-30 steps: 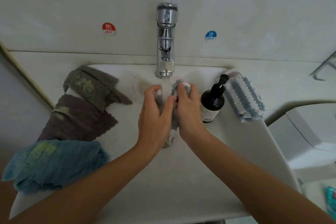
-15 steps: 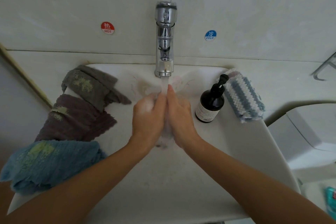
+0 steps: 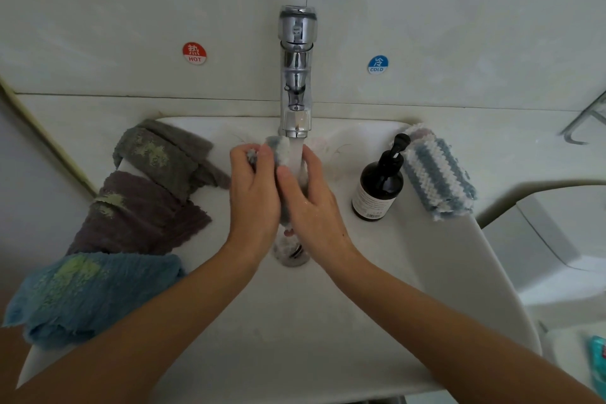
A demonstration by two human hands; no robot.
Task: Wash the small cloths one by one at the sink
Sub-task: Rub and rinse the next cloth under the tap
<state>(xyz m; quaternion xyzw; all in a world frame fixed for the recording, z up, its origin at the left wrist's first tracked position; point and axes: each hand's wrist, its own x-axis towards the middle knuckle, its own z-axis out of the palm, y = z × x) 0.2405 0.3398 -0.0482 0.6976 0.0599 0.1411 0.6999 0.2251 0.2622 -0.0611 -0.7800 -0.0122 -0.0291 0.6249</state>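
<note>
Over the white sink point(image 3: 426, 272), both my hands grip one small grey-and-white cloth point(image 3: 278, 149) under the water running from the chrome tap point(image 3: 296, 75). My left hand point(image 3: 254, 193) curls round the cloth's left side and my right hand point(image 3: 311, 203) wraps its right side, so most of the cloth is hidden between them. On the left rim lie a grey-green cloth point(image 3: 157, 157), a dark brown cloth point(image 3: 137, 216) and a blue cloth point(image 3: 85, 295). A blue-and-white striped cloth point(image 3: 436, 174) lies on the right rim.
A dark pump bottle point(image 3: 380, 187) stands on the right rim beside the striped cloth. The drain point(image 3: 292, 254) sits below my hands. Hot and cold stickers are on the tiled wall. A white fixture point(image 3: 557, 239) is at the right.
My hands have shifted from pressed flat together under the stream to gripping the cloth, whose upper end now shows above my fingers beside the spout. The water keeps running.
</note>
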